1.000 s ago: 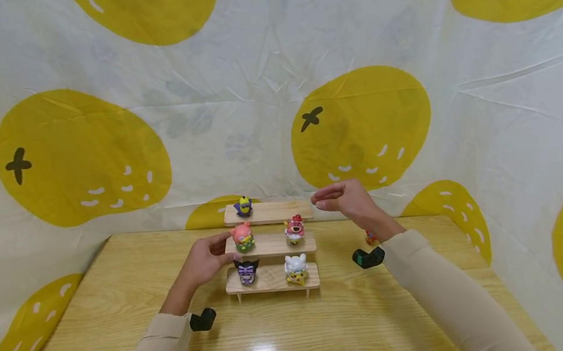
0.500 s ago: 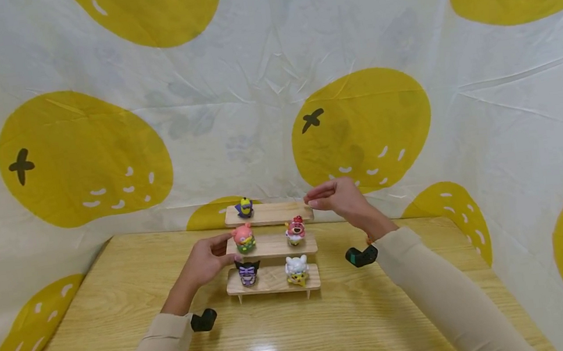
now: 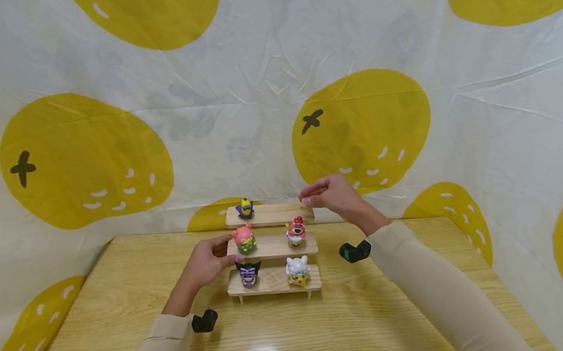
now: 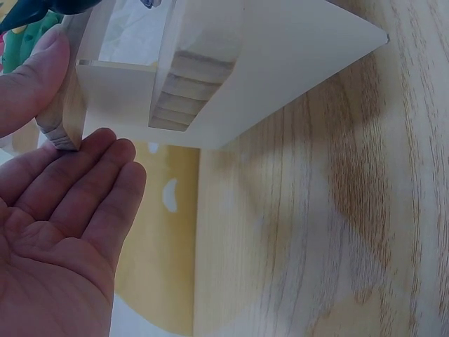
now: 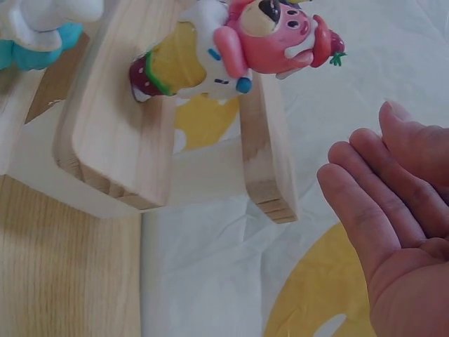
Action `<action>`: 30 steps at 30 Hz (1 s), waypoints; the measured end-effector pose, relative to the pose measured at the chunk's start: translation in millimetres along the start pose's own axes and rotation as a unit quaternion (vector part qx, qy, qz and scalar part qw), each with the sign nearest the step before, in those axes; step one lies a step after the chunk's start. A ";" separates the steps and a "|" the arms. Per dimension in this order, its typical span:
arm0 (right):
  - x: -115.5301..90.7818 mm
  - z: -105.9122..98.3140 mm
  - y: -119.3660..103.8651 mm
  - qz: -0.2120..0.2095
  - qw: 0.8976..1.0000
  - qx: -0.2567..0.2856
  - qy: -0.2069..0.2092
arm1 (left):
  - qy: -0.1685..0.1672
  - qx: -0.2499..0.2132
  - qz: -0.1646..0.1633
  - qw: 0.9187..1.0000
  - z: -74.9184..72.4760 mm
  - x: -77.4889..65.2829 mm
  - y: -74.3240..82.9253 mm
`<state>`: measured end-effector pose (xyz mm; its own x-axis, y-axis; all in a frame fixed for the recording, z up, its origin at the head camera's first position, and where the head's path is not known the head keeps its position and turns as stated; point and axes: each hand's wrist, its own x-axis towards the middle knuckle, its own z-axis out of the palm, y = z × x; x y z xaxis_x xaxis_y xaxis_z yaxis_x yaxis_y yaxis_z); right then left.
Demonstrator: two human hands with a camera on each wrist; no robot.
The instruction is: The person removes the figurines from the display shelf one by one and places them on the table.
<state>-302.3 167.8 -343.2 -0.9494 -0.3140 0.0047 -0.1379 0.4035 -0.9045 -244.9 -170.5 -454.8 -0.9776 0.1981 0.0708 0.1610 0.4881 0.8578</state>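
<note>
So the left hand (image 3: 208, 262), over at 9 o'clock, has the end of a pale wooden three-tier display stand (image 3: 272, 247) pinched, thumb and fingers on opposite sides of the middle board (clearest from the left wrist). The right hand (image 3: 338, 195) is loosely open around 2 o'clock with nothing in it, near the top board (image 3: 281, 213) but apart from it. Around the stand's dial: pink-headed figurine with a green base (image 3: 244, 240) at 10, yellow figurine in a dark blue cape (image 3: 246, 208) at 11, pinkish-red bear figurine (image 3: 296, 232) at 2, white-hooded yellow figurine (image 3: 297, 271) near 5, black-and-purple figurine (image 3: 248, 274) near 8. Underneath, a yellowish wood-grain table (image 3: 259, 333).
</note>
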 end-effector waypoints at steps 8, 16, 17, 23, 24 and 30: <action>5.3 2.2 -7.4 0.000 1.000 0.007 -0.006 | -0.002 0.004 -0.001 1.000 0.1 0.4 1.8; 11.9 8.5 -16.9 0.002 1.000 0.012 -0.013 | -0.004 0.007 0.001 1.000 -0.9 -0.4 1.8; 12.9 9.6 -17.6 0.002 1.000 0.014 -0.014 | -0.004 0.006 0.001 1.000 -0.9 -0.3 1.3; 19.2 16.0 -19.3 -0.001 0.999 0.028 -0.017 | -0.001 0.006 -0.004 1.000 -0.5 0.7 -3.4; 20.1 16.6 -19.0 -0.001 0.999 0.028 -0.016 | -0.001 0.007 -0.005 1.000 -0.4 0.9 -3.9; 24.2 19.3 -20.4 0.004 0.999 0.031 -0.016 | -0.004 0.002 -0.003 1.000 0.0 1.7 -3.1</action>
<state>-317.1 135.4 -332.9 -0.9409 -0.3384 -0.0145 -0.1125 0.3528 -0.9289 -247.1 -171.7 -457.4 -0.9774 0.2022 0.0613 0.1556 0.4925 0.8563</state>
